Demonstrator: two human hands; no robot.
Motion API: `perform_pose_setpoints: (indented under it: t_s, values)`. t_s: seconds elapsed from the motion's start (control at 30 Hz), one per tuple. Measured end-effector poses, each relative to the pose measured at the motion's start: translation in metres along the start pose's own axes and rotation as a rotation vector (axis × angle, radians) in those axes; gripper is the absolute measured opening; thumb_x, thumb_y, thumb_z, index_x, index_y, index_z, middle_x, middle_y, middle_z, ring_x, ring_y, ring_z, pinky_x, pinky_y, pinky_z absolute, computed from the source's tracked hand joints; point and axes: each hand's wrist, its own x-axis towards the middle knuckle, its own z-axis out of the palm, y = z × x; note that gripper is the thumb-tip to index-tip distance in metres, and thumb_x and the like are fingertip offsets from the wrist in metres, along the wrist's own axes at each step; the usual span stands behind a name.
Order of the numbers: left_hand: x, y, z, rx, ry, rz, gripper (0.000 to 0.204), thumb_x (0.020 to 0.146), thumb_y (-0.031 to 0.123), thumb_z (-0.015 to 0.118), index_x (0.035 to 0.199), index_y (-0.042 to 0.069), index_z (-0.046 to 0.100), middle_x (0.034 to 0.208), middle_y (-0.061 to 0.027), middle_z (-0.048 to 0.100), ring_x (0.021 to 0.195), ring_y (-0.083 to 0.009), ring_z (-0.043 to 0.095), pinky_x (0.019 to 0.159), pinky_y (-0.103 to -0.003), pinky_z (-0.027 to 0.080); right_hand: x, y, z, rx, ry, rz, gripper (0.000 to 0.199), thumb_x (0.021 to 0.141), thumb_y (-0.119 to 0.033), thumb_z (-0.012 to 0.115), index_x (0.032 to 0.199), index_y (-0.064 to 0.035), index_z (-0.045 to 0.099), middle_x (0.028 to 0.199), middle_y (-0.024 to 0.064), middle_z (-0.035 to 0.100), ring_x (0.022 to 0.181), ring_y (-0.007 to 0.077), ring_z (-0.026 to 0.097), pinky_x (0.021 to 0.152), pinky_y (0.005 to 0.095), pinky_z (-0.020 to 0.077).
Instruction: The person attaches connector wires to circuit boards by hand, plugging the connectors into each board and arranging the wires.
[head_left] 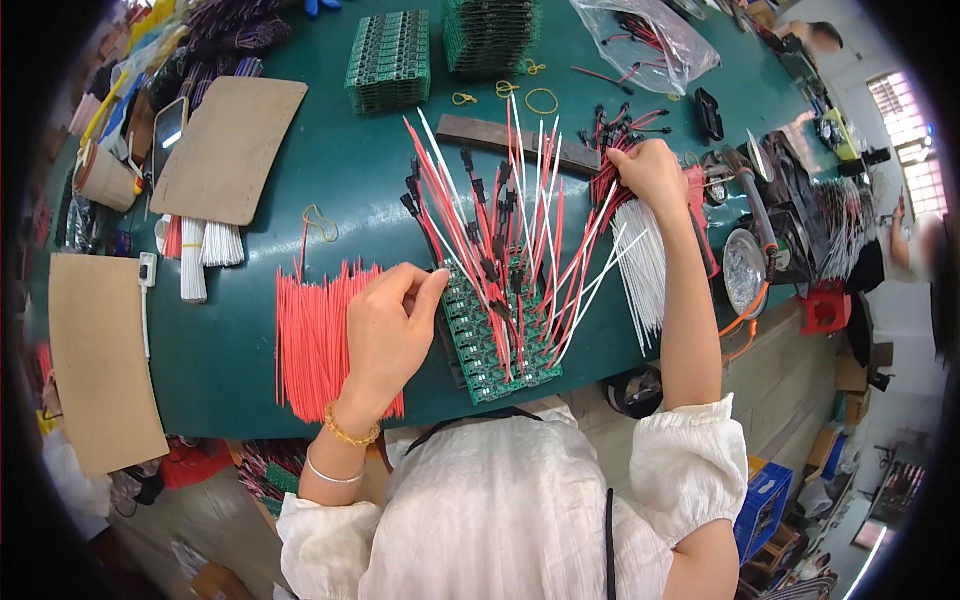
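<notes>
Across the green bench: left hand and right hand apart

I see the left hand curled, thumb and index finger close, at the left edge of the circuit-board panel; can't tell if it grips anything. Right hand's fingertips are at the red-black connector leads; can't confirm a hold. Red wires lie by the left hand, white wires by the right forearm. Dark bar behind the panel.

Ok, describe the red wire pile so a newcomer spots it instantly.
On the green table, find the wired circuit board nearest the person. The red wire pile lies left of it, partly hidden by the left hand. Unlike the white wire pile right of the board, it is red.
</notes>
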Motion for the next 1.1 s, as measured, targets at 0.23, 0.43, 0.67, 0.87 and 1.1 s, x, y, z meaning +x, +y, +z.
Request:
perform_pose_setpoints:
  t_s: [0.23, 0.43, 0.67, 0.87, 1.1]
  values:
    - [-0.009, -0.005, -0.003, -0.002, 0.03, 0.019, 0.018, 0.088, 0.014, 0.068, 0.08, -0.001, 0.065, 0.065, -0.0094, 0.06, 0.055, -0.0182, 0.056, 0.052, -0.031, 0.043, -0.027, 0.018, -0.028, 0.612, -0.151, -0.022, 0.025, 0.082, -0.02, 0.064, 0.069, 0.001, 0.069, 0.06, 0.0029, 0.063, 0.057, 0.0084, 0.053, 0.055, 0.0267, 0.0389]
    - [-0.009, -0.006, -0.007, -0.027, 0.059, 0.039, 0.016, 0.088, 0.012, 0.068, 0.079, -0.001, 0.063, 0.066, -0.0089, 0.059, 0.055, -0.0181, 0.054, 0.051, -0.03, 0.042, -0.079, 0.029, -0.025, 0.599, -0.287, -0.06, 0.023, 0.086, -0.017, 0.062, 0.078, 0.0034, 0.07, 0.059, 0.0026, 0.063, 0.056, 0.0067, 0.049, 0.054, 0.0251, 0.037]
    - [-0.01, 0.001, -0.017, 0.033, 0.127, 0.111, 0.013, 0.086, 0.009, 0.069, 0.079, -0.001, 0.064, 0.068, -0.0085, 0.06, 0.057, -0.0183, 0.055, 0.054, -0.03, 0.043, -0.107, 0.046, -0.041, 0.817, 0.01, -0.058, 0.021, 0.086, -0.013, 0.068, 0.087, 0.0077, 0.07, 0.069, 0.0003, 0.063, 0.061, 0.0052, 0.049, 0.055, 0.0225, 0.0348]
    - [-0.033, 0.041, -0.028, 0.005, 0.137, 0.333, 0.012, 0.074, -0.004, 0.073, 0.084, 0.001, 0.067, 0.08, -0.0099, 0.068, 0.07, -0.0241, 0.063, 0.064, -0.032, 0.05, -0.169, 0.024, -0.071, 0.984, 0.499, -0.079, 0.012, 0.087, -0.006, 0.061, 0.085, 0.0048, 0.063, 0.078, 0.0066, 0.062, 0.072, 0.0103, 0.053, 0.062, 0.0218, 0.0372]
    - [-0.055, 0.047, 0.004, -0.563, -0.305, 0.161, 0.017, 0.081, 0.001, 0.072, 0.097, -0.001, 0.065, 0.081, -0.009, 0.067, 0.07, -0.0195, 0.063, 0.065, -0.029, 0.051, -0.236, -0.042, -0.038, 1.088, -0.043, -0.529, 0.024, 0.062, 0.014, 0.069, 0.082, 0.0017, 0.067, 0.076, 0.0101, 0.065, 0.063, 0.0221, 0.057, 0.057, 0.0304, 0.0444]
